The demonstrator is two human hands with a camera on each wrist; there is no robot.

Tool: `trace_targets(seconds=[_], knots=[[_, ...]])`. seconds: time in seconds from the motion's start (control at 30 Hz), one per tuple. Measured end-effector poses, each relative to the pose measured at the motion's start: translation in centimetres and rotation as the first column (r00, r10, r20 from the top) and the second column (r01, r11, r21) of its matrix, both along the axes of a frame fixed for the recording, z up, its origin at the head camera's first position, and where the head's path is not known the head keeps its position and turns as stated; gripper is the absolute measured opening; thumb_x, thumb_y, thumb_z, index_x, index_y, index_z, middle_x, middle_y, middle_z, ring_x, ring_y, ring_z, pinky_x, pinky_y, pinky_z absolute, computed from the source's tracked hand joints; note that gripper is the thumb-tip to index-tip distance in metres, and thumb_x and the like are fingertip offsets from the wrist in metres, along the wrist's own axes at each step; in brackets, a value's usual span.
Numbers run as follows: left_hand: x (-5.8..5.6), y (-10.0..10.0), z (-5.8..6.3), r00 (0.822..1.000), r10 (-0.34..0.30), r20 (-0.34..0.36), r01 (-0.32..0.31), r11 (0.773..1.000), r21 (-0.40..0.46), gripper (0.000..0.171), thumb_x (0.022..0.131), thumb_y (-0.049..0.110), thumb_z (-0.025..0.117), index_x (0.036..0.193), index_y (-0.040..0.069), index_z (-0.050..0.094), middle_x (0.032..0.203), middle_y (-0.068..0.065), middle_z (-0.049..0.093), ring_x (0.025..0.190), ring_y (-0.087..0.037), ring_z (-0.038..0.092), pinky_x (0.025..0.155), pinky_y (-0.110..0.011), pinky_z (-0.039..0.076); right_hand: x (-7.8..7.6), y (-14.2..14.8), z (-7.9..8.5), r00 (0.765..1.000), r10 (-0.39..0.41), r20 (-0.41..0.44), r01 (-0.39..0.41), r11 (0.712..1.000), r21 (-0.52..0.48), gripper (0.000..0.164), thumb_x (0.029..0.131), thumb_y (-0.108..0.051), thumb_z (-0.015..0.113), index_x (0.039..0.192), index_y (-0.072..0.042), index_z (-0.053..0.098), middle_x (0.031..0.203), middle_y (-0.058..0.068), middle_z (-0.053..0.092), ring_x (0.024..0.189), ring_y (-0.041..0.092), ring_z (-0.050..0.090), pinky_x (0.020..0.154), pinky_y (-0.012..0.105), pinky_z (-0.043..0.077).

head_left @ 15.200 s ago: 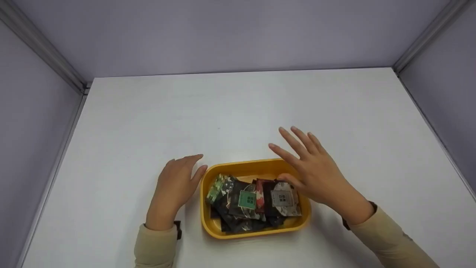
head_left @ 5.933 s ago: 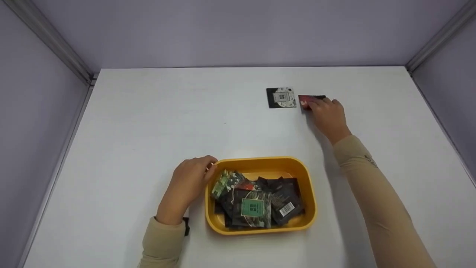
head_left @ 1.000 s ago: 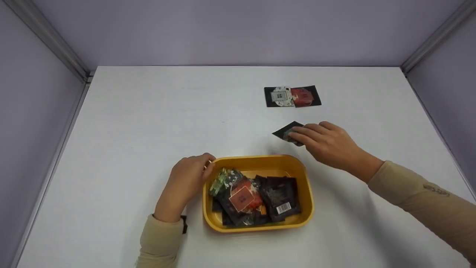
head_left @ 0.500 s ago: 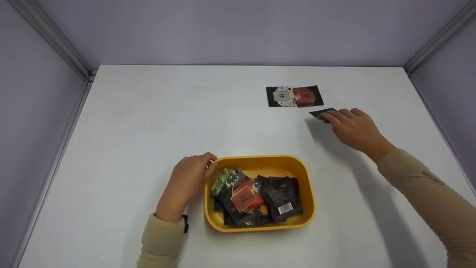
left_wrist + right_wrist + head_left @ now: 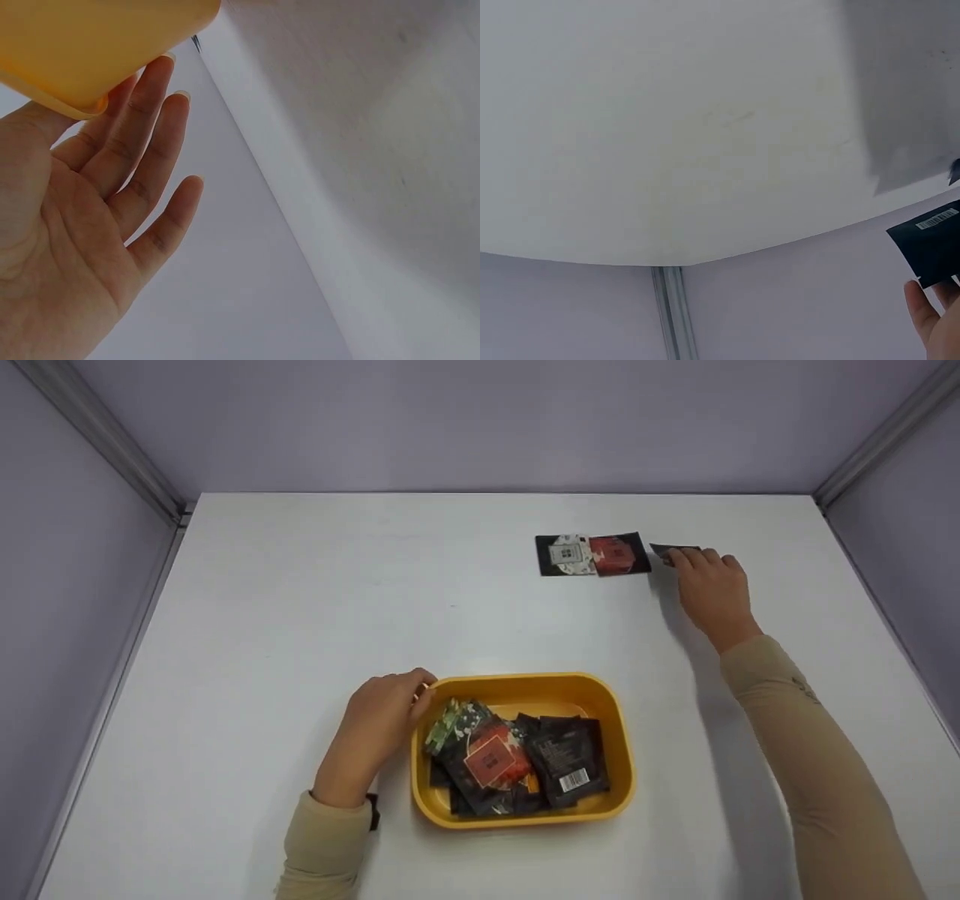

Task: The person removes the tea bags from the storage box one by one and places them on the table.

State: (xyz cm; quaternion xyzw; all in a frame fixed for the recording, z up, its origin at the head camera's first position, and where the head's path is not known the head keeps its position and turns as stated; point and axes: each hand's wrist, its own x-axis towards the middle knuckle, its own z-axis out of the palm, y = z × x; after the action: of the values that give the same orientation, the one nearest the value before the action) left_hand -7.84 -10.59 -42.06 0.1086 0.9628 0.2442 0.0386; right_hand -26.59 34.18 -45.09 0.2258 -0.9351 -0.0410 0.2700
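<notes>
The right hand (image 5: 712, 589) is pinching a dark packet (image 5: 661, 550) between its thumb and fingertips, and it is holding it just above the far right part of the white table (image 5: 300, 607). In the right wrist view the packet's dark back is showing, with a pale barcode near one edge, while part of the hand is falling outside the picture. In the head view the packet is hanging just to the right of a red-and-black packet (image 5: 619, 555), a narrow gap separating the two — that one is lying flat and touching a black-and-white packet (image 5: 566, 555) on its left

The left hand (image 5: 382, 709) is gripping the far left corner of a yellow bin (image 5: 627, 757), its thumb and fingers clamping the rim from opposite sides. The bin is standing near the front of the table and is holding a loose heap of packets: a red-labelled packet (image 5: 491, 761) is lying on top, a black packet with a barcode (image 5: 570, 761) is resting beside it on the right, and a green patterned packet (image 5: 446, 727) is leaning by the left wall — others are peeking out underneath, too covered to count

Tan sleeves (image 5: 814, 765) are covering both forearms, and a plain greyish wall (image 5: 480, 427) is rising behind the table
</notes>
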Motion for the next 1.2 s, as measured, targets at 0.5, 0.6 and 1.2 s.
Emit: trace_targets(seconds=[0.5, 0.6, 1.2], knots=[[0.1, -0.1, 0.2, 0.999, 0.01, 0.032, -0.01, 1.0, -0.003, 0.021, 0.1, 0.023, 0.062, 0.114, 0.009, 0.069, 0.104, -0.005, 0.072, 0.093, -0.023, 0.066, 0.091, -0.042, 0.05, -1.2, -0.3, -1.5, 0.979, -0.146, 0.14, 0.148, 0.989, -0.007, 0.022, 0.09, 0.008, 0.06, 0.11, 0.006, 0.069, 0.104, 0.026, 0.068, 0.097, 0.043, 0.06, 0.08, 0.056, 0.048], [0.1, -0.1, 0.1, 1.0, 0.003, 0.014, -0.003, 1.0, -0.012, 0.021, 0.1, 0.022, 0.062, 0.114, 0.009, 0.07, 0.102, -0.005, 0.072, 0.089, -0.023, 0.065, 0.089, -0.042, 0.051, -1.0, -0.4, -1.9, 0.978, -0.145, 0.151, 0.151, 0.988, -0.026, 0.021, 0.09, 0.004, 0.063, 0.11, 0.006, 0.069, 0.103, 0.026, 0.069, 0.095, 0.043, 0.061, 0.078, 0.056, 0.048], [-0.1, 0.0, 0.2, 1.0, 0.014, 0.023, -0.014, 1.0, -0.009, 0.02, 0.1, 0.022, 0.061, 0.114, 0.009, 0.069, 0.101, -0.004, 0.072, 0.086, -0.022, 0.064, 0.088, -0.042, 0.05, -1.2, -1.3, -1.5, 0.851, -0.255, 0.459, 0.256, 0.965, 0.062, 0.043, 0.098, -0.001, 0.048, 0.14, 0.008, 0.044, 0.136, 0.031, 0.048, 0.121, 0.05, 0.047, 0.092, 0.061, 0.043]])
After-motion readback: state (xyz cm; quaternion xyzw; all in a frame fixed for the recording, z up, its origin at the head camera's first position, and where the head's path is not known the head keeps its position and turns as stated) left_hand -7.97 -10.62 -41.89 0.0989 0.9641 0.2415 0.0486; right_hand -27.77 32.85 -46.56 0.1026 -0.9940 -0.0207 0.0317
